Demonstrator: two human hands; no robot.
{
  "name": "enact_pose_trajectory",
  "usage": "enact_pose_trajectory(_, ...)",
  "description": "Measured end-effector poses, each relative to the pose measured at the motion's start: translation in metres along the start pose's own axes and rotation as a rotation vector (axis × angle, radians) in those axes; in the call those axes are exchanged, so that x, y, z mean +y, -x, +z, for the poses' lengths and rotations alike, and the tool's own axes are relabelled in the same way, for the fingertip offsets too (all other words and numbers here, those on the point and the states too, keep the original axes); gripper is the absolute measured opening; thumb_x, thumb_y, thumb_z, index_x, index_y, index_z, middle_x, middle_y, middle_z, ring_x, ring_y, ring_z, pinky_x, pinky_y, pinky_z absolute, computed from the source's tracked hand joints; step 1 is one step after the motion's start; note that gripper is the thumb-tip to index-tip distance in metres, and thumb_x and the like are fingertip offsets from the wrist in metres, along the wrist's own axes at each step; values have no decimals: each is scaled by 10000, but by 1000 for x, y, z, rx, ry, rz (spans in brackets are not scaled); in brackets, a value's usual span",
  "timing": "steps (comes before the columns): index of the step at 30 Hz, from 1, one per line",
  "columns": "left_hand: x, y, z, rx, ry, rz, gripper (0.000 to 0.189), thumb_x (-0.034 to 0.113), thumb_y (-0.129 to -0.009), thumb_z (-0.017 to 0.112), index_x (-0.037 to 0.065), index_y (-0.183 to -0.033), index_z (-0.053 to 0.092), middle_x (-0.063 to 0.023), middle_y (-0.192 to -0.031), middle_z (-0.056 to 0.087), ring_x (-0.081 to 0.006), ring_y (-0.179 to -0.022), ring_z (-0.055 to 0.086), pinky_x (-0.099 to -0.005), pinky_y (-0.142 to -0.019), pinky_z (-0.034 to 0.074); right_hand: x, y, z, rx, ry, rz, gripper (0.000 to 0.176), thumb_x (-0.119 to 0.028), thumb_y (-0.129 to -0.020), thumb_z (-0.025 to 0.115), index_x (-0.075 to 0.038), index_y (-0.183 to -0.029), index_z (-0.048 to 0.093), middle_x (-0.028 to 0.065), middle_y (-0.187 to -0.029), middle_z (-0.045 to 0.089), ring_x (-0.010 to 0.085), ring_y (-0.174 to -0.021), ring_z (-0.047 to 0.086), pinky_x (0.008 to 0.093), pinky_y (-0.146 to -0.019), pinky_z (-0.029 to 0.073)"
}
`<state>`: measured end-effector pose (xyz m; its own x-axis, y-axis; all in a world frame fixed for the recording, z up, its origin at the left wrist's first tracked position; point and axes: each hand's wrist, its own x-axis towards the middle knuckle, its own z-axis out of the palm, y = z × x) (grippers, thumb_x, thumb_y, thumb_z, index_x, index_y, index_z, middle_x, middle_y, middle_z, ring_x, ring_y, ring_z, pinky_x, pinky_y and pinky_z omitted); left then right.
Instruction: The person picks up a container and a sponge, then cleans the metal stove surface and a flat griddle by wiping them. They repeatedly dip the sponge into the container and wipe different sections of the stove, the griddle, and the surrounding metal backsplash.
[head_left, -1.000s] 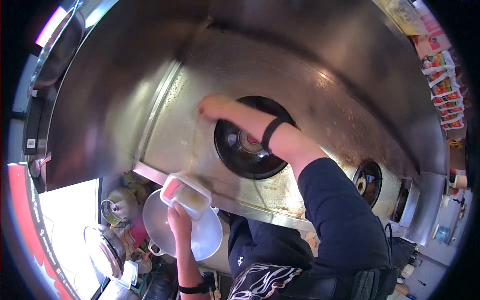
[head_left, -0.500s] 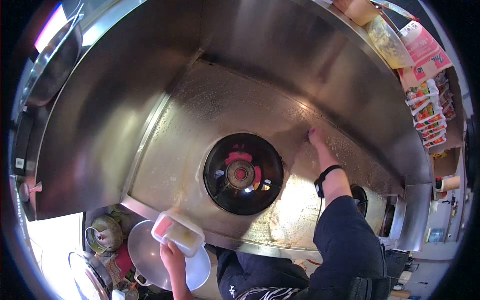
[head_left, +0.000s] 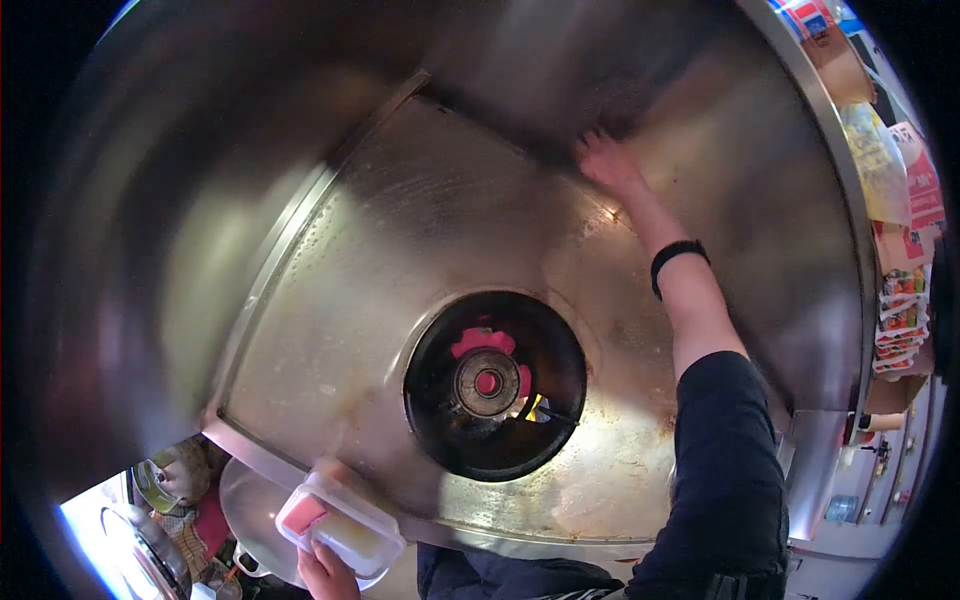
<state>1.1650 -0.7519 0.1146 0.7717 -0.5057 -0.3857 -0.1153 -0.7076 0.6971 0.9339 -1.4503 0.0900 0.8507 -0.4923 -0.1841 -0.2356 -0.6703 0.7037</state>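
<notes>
My left hand grips the near side of a translucent plastic tub at the lower left. Inside the tub lie a pink block and some pale yellowish liquid. At the upper right, my right hand presses against the steel back panel, just above where it meets the flat steel worktop. Its fingers look bent, and whatever sits under them is hidden. A black band circles the right wrist. Between the hands is a round black burner well with a metal burner at its centre.
A large pale bowl sits below the worktop's left front edge. Steel panels rise at the back and on the left side. Beyond the right rim stand a cardboard box, a yellowish bag and colourful packets.
My right hand has gone from the worktop up onto the back panel. The tub in my left hand sits lower and further left in view. The camera view has shifted too.
</notes>
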Motion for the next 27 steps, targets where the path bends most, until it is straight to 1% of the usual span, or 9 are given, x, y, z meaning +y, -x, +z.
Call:
enact_pose_trajectory(3,25,4,-6,-114,-185,-181,415,236,-973,439,-77,-1216,561,-329,-1102,598,-469,-1026,570,-454,-880,455,-30,58,110,-267,-170,35,353,-194,-854,516,-49,-1147,649,116,-1303,558,306,-1265,442,450,-1054,359)
enact_pose_trajectory(6,27,4,-5,-109,-183,-159,415,235,-975,435,-102,-1179,565,-338,-1077,600,-481,-1003,569,-467,-854,454,-21,86,93,-338,173,-178,377,-186,-855,513,-42,-1185,625,111,-1298,550,300,-1260,437,449,-1023,376)
enact_pose_trajectory(13,20,7,0,-62,-121,-161,389,233,-985,417,-112,-1065,577,-291,-851,589,-382,-739,532,-451,-710,452,-13,-65,-22,295,-7,110,427,-148,-854,509,-72,-1271,560,82,-1318,534,273,-1196,477,424,-990,407)
enact_pose_trajectory(17,13,7,-3,-49,-173,-106,370,230,-986,427,-106,-987,582,-303,-792,585,-436,-690,531,-476,-651,431,-28,-23,38,-20,254,-180,359,-209,-861,520,-137,-1199,620,17,-1263,579,254,-1253,442,437,-983,396)
enact_pose_trajectory(18,8,6,-2,-71,-176,-121,371,230,-985,430,-107,-989,585,-317,-813,587,-447,-708,536,-474,-663,435,-25,9,107,-92,-63,-94,337,-247,-853,534,-128,-1145,654,10,-1244,590,251,-1256,436,447,-1006,377)
enact_pose_trajectory(19,9,5,-2,-69,-171,-111,371,230,-985,430,-107,-989,585,-317,-813,587,-447,-708,536,-474,-663,435,-20,44,64,-284,238,-349,315,-250,-845,544,-134,-1106,677,4,-1237,593,257,-1266,428,459,-1033,362)
enact_pose_trajectory(22,0,5,2,-42,-250,-105,364,220,-983,432,-108,-999,589,-332,-845,585,-442,-733,535,-471,-689,437,-10,80,47,-679,252,-353,386,-247,-866,519,-137,-1225,606,69,-1225,596,280,-1239,465,509,-1039,364)
enact_pose_trajectory(24,-34,6,11,89,-113,-55,368,201,-966,397,-73,-1149,560,-227,-969,629,-319,-910,621,-401,-829,477,-1,79,20,-198,-14,0,416,-219,-863,533,-133,-1268,568,66,-1265,566,284,-1255,448,504,-1044,358)
enact_pose_trajectory(27,3,5,2,-18,-137,-117,359,209,-974,423,-100,-1075,578,-307,-903,599,-409,-823,579,-453,-753,455,32,5,-31,41,90,-19,419,-191,-867,534,-165,-1285,550,42,-1351,497,310,-1264,434,516,-1039,371)
